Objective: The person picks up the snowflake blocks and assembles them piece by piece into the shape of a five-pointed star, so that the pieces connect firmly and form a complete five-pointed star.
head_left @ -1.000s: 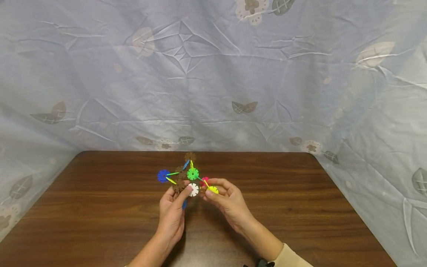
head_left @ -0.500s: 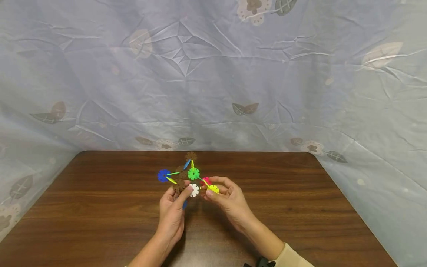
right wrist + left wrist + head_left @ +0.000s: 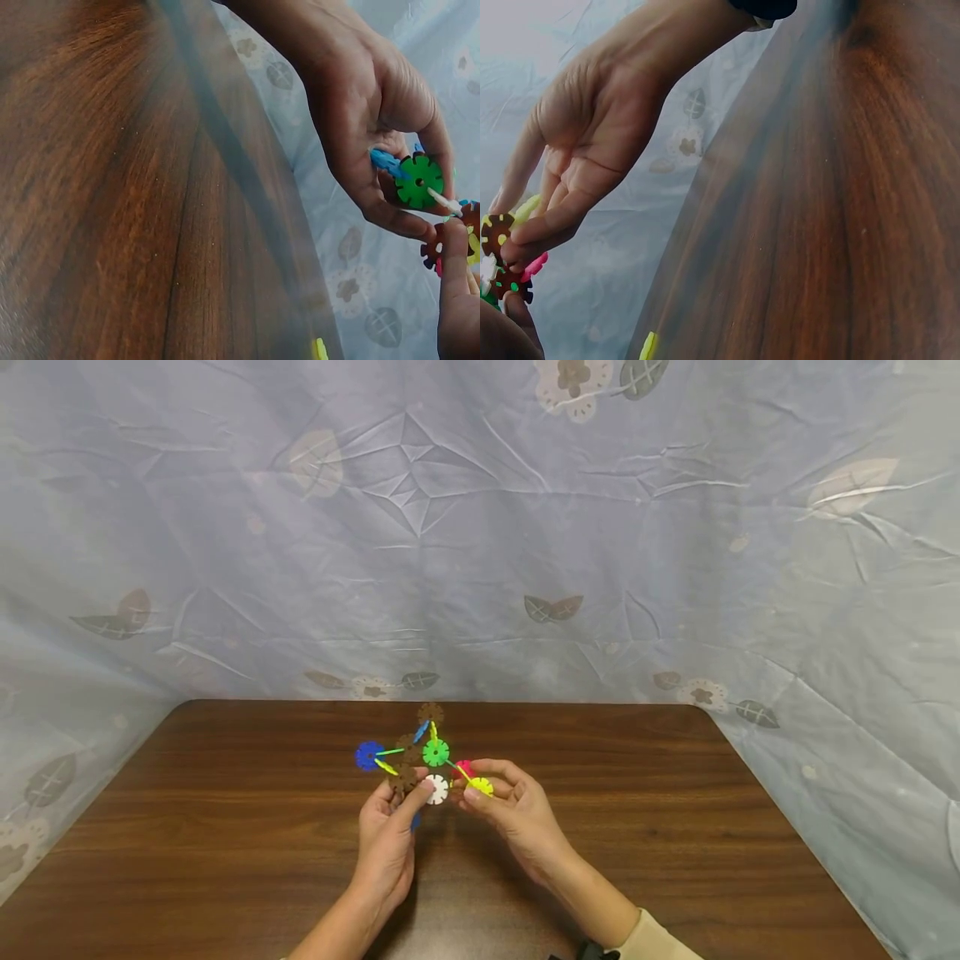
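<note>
Both hands hold one openwork build of notched interlocking plastic discs above the table. In the head view, my left hand [image 3: 386,835] grips its near side, thumb on the white disc [image 3: 437,789] beside a brown disc [image 3: 402,778]. A green disc [image 3: 418,182] with blue ones shows inside that hand in the right wrist view. My right hand [image 3: 521,818] pinches the yellow disc [image 3: 481,787] at the right end, by a pink disc [image 3: 463,768]. A blue disc [image 3: 369,756] juts left; another green disc [image 3: 436,752] and a brown disc [image 3: 431,714] stand farther back.
The dark wooden table [image 3: 225,827] spreads under both hands. Behind it and along its sides hangs a pale curtain [image 3: 480,543] with a leaf print. A small yellow piece [image 3: 320,349] shows at the bottom of the right wrist view.
</note>
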A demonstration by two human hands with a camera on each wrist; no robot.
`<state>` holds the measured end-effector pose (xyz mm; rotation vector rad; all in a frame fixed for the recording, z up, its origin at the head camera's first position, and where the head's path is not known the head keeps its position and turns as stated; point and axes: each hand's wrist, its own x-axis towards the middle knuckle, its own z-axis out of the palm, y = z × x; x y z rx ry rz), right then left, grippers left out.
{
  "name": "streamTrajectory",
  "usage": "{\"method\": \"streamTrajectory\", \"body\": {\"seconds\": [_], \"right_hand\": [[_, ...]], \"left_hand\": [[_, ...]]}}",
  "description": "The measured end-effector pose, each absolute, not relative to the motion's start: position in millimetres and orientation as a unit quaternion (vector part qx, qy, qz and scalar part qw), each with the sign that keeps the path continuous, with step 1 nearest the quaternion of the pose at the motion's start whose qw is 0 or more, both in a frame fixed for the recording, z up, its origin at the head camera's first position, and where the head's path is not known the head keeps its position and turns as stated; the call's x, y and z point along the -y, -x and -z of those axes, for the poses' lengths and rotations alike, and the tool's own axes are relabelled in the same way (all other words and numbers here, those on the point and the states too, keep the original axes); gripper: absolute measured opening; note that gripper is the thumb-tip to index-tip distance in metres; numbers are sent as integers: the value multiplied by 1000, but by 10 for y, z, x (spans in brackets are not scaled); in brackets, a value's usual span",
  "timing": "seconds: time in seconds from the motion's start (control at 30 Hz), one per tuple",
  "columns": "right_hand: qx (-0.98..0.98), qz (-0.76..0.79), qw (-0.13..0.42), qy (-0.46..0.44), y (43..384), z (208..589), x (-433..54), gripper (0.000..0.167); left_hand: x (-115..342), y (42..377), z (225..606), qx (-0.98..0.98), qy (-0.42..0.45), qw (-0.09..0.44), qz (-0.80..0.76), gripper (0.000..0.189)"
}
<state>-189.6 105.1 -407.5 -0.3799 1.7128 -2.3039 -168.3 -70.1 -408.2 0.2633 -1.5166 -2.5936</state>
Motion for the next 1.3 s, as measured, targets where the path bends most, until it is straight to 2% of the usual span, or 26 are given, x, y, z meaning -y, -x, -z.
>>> {"method": "streamTrajectory", "body": {"seconds": [0.43,0.7,1.3], "right_hand": [[-635,749,109,154,1872,4110,-1051,52],[-644,739,118,158,1869,4115,-1069,53],[-639,741,131,159,1873,4135,-1082,54]], "left_hand": [[708,1648,4152,542,-76,80,833,21],[723,1659,4173,567,-76,64,817,30],[746,1681,4197,584,-64,53,807,31]]}}
